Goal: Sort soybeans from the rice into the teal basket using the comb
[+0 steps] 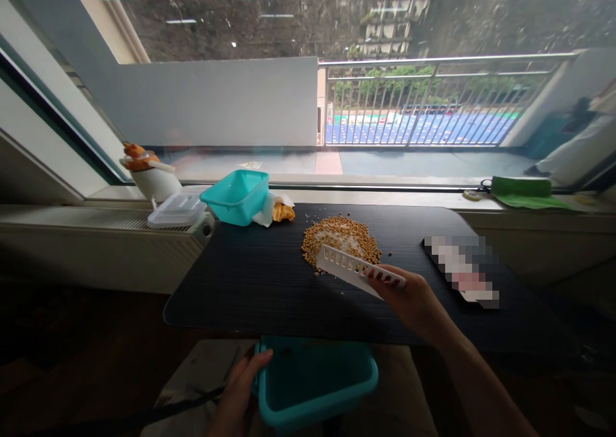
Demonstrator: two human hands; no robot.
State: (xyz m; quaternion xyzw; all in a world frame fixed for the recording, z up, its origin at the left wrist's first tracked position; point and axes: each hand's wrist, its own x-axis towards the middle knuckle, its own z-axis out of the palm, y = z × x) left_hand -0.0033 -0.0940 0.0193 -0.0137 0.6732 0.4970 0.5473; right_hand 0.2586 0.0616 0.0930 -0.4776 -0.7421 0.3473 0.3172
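My right hand (414, 302) is closed on a white slotted tray (359, 271), holding it tilted with its far edge at the near side of a pile of soybeans (341, 237) on the black table (250, 283). My left hand (240, 385) grips the left rim of a teal basin (315, 382) held below the table's near edge. The basin looks hollow, and I see no beans in it.
A second teal basin (237, 196) sits tilted at the table's back left, beside a clear lid (177, 208), a white pot with an orange figure (150, 174) and crumpled paper (276, 209). A blurred flat object (461, 270) lies at the right. A green cloth (524, 192) rests on the windowsill.
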